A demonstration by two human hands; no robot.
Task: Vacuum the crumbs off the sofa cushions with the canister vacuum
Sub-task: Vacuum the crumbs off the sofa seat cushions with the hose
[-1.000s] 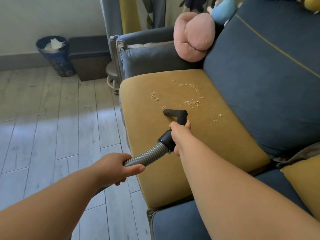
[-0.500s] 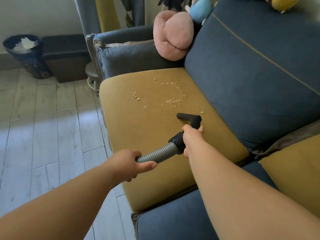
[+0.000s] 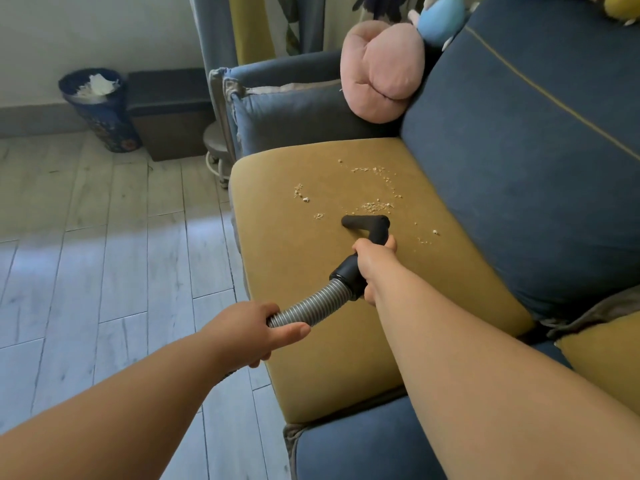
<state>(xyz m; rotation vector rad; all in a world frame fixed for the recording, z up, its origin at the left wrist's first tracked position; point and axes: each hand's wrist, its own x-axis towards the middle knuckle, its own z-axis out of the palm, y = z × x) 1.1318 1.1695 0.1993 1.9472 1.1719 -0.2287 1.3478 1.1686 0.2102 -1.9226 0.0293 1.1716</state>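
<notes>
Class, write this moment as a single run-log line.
step: vacuuming | right hand: grips black nozzle | left hand: holds ribbed hose | crumbs: remain on yellow seat cushion

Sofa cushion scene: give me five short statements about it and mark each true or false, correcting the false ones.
1. The right hand grips the black nozzle. True.
2. The left hand holds the ribbed hose. True.
3. The crumbs lie on a blue cushion. False: they lie on the mustard seat cushion.
4. The nozzle has cleared all the crumbs. False: patches remain beyond and to both sides of it.
5. The pink plush lies on the floor. False: it leans against the blue back cushion, at the armrest.
</notes>
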